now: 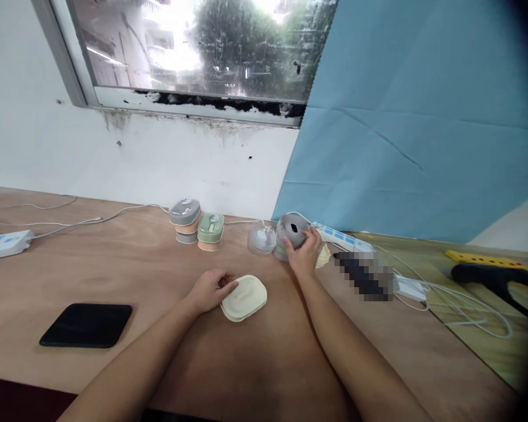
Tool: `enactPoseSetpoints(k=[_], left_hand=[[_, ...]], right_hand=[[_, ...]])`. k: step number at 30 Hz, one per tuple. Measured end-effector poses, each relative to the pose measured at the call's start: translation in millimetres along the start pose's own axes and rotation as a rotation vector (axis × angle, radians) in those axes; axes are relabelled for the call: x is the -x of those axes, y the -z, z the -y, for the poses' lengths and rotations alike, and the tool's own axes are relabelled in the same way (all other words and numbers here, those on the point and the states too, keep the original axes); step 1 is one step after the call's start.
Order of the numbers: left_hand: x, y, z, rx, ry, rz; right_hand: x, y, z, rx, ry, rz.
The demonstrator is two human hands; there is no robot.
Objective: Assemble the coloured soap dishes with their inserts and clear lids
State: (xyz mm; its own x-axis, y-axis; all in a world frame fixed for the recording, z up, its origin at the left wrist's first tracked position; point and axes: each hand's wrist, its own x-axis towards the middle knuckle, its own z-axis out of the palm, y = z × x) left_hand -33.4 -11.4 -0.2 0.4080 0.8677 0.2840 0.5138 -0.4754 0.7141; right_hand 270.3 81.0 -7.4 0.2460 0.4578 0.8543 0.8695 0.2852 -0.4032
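At the table's middle, my left hand (213, 289) has its thumb over the left edge of a cream, rounded shallow plastic piece (245, 298), with the fingers curled. Further back, my right hand (307, 251) grips the front right side of a grey rounded container piece (291, 230), which has a dark hole and sits on a stack. A greenish layer shows below it. Left of that stack are clear plastic covers (261, 238). Cream pieces (323, 256) are partly hidden behind my right hand.
Toward the wall stand a grey-topped stack (185, 212) and a green-topped container (210, 228). A black flat device (87, 325) lies at left. Power strips (345, 237) and white cables (470, 316) are at right, near a pixelated dark object (364, 276). Another white strip (6, 244) sits far left.
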Motion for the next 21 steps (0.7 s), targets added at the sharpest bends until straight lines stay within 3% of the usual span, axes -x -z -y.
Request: enactPoseSetpoints(k=[4,10,21], left_hand=[[-0.3,1.7,-2.0,-0.012,0.002,0.014],[-0.5,1.5,-2.5,-0.015,0.007,0.018],[-0.7,0.6,-0.2,-0.028,0.0,0.012]], right_hand=[[0.2,-2.4,3.3,0.04,-0.055,0.004],[-1.5,-1.8,-0.7,-0.038,0.017,-0.017],[-0.5,2.8,6.9,-0.091,0.013,-0.017]])
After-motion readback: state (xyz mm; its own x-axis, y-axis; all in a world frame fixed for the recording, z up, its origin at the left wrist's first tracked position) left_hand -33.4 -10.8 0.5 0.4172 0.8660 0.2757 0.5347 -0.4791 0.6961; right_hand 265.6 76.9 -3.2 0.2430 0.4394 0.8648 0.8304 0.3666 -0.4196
